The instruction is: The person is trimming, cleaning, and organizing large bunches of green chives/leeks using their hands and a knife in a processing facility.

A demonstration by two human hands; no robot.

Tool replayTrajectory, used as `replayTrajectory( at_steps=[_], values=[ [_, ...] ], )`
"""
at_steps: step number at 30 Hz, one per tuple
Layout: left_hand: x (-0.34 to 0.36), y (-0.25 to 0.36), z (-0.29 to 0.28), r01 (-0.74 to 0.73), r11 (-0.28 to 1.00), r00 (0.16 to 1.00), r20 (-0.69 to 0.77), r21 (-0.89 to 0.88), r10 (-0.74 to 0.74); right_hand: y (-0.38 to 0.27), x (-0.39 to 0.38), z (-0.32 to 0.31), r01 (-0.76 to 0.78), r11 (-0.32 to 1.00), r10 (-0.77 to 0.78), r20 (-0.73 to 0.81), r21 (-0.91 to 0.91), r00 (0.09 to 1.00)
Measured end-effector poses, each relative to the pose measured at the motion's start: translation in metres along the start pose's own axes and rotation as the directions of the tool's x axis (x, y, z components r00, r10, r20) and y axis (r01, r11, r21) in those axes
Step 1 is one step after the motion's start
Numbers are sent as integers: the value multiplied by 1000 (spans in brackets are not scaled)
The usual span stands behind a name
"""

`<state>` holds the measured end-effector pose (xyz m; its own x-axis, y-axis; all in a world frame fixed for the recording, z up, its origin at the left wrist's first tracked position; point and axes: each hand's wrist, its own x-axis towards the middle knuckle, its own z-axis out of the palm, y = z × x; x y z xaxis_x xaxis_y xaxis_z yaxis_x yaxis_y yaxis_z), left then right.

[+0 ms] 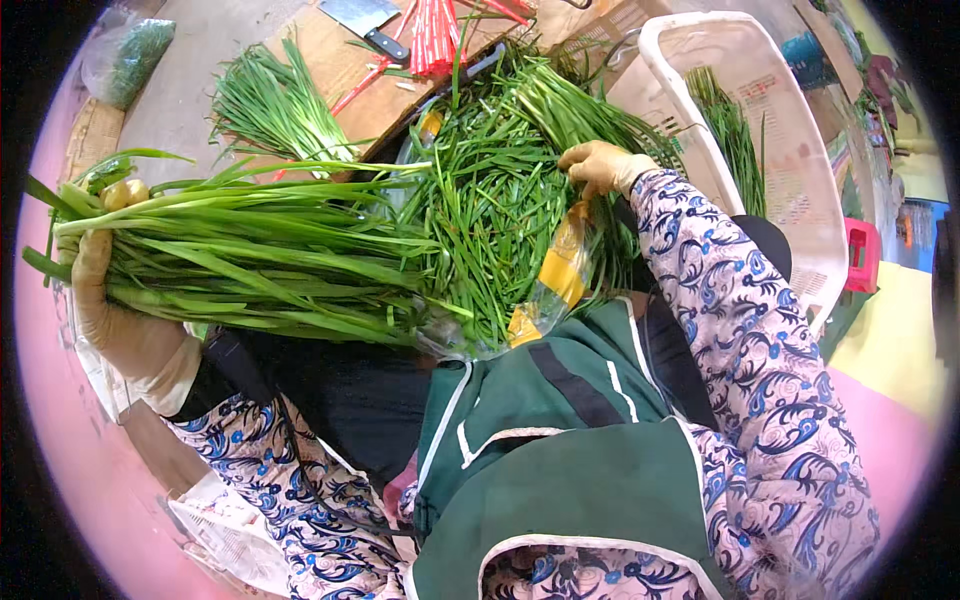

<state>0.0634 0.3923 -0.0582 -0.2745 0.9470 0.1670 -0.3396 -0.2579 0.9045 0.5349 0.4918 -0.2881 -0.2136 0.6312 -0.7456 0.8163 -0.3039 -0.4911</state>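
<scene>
A thick bundle of long green garlic chives (270,260) lies sideways in my left hand (95,290). The gloved fingers wrap around its pale stem end, and the leaves stretch right. In front of me is a heap of loose chive leaves (490,215) on clear plastic with yellow patches (563,270). At the heap's right edge is my gloved right hand (605,168), its fingers bent and drawn together. What lies between those fingertips is hidden. Just beyond them, a denser bunch of chives (575,105) rests across the heap.
A white plastic basket (655,45) with more chives (735,140) stands at the right. On the far board are a cleaver (365,20) and red-and-white ties (435,45). Another chive bunch (280,105) lies far left, near a bagged green bundle (140,60). A red object (862,255) sits beside the basket.
</scene>
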Motion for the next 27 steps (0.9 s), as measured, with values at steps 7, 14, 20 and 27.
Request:
replayTrajectory(
  at_steps=[7,14,20,27],
  values=[
    [11,0,37,-132,990,982,140,44,125,-81,-33,-9,335,935,-318,-144,118,937],
    [19,-13,90,-624,677,778,395,391,489,-186,-139,-21,986,-51,-860,-509,158,37],
    [-24,-46,208,-362,921,879,380,143,287,-203,-155,23,906,-100,-948,-316,412,38],
    [-16,-72,210,-128,968,888,459,215,16,-180,-111,19,886,144,-920,-390,-441,-44]
  ],
)
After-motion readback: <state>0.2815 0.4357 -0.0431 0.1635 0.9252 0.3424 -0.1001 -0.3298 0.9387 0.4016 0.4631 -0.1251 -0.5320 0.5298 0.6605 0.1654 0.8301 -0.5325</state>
